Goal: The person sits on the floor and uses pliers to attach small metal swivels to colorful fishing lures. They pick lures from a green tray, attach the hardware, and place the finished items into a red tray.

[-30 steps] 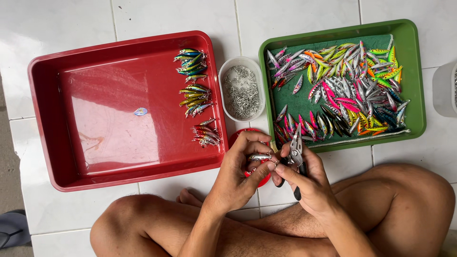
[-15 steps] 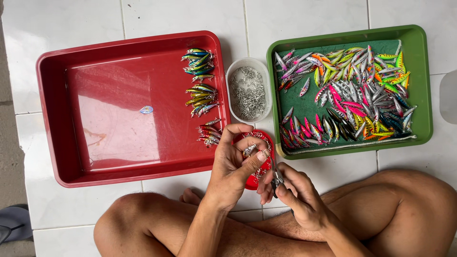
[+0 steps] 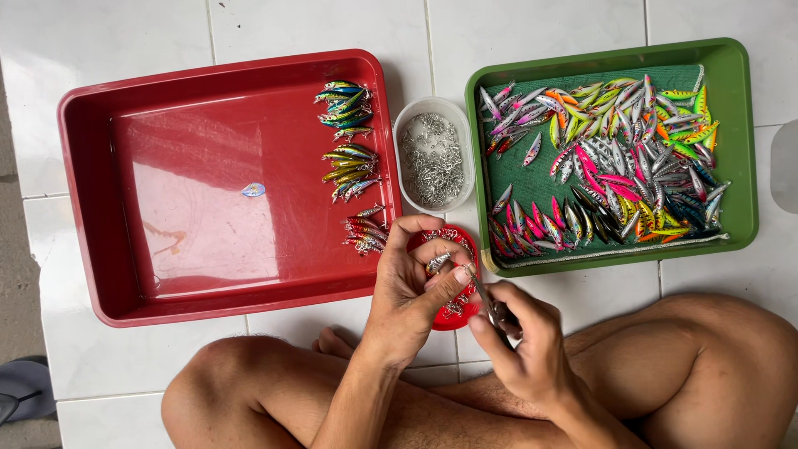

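My left hand [image 3: 411,287] pinches a small silvery fishing lure [image 3: 439,263] between thumb and fingers, above a small red dish [image 3: 458,239] of metal bits. My right hand [image 3: 519,345] grips thin metal pliers [image 3: 486,298] whose tip touches the lure's end. Both hands hover over the white tiled floor [image 3: 316,29], in front of my crossed bare legs. A red tray [image 3: 199,183] on the left holds three small clusters of lures [image 3: 349,150] along its right side. A green tray [image 3: 736,150] on the right is filled with several colourful lures [image 3: 615,166].
A clear tub [image 3: 432,154] of small silver hooks or rings stands between the two trays. One tiny pale piece [image 3: 253,189] lies in the red tray's middle. A dark sandal [image 3: 21,391] shows at the lower left, and a pale container edge [image 3: 785,166] at the right.
My hands have lowered slightly toward my lap. The right hand shifted right and down, and its pliers now meet the lure held in the left hand.
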